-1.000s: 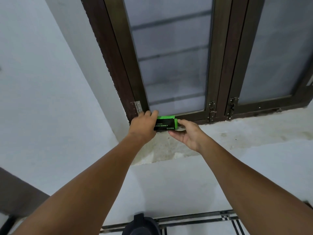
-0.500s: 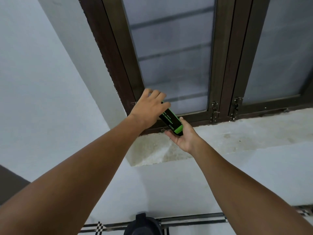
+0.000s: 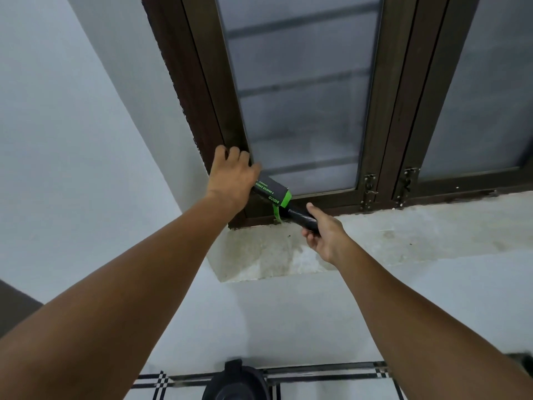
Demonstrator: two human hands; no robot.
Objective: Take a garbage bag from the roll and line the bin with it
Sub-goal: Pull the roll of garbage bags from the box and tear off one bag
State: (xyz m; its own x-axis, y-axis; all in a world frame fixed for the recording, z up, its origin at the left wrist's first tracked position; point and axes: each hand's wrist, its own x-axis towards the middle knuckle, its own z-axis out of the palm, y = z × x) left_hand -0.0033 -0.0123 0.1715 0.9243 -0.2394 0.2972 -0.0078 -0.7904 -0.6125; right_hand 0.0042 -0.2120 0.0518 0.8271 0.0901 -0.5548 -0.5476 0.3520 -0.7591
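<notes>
At the bottom edge, nearest the camera, a dark rounded object (image 3: pixel 235 383) sits on a floor with black-and-white checked border tiles (image 3: pixel 161 383); what it is cannot be told. 2 bare forearms reach up and away from there toward a stained concrete window ledge (image 3: pixel 403 235). The right hand (image 3: pixel 324 236) has its thumb and fingers curled round a black garbage bag roll (image 3: pixel 301 219), which sticks out of the open end of a black and green box (image 3: pixel 272 192); a green flap hangs down at that end. The left hand (image 3: pixel 232 179) grips the other end of the box, fingers wrapped over it, holding it tilted above the ledge's left end. The 2 hands are near each other but apart, joined only by box and roll. Behind them stands a dark brown window frame (image 3: pixel 383 111) with frosted panes
</notes>
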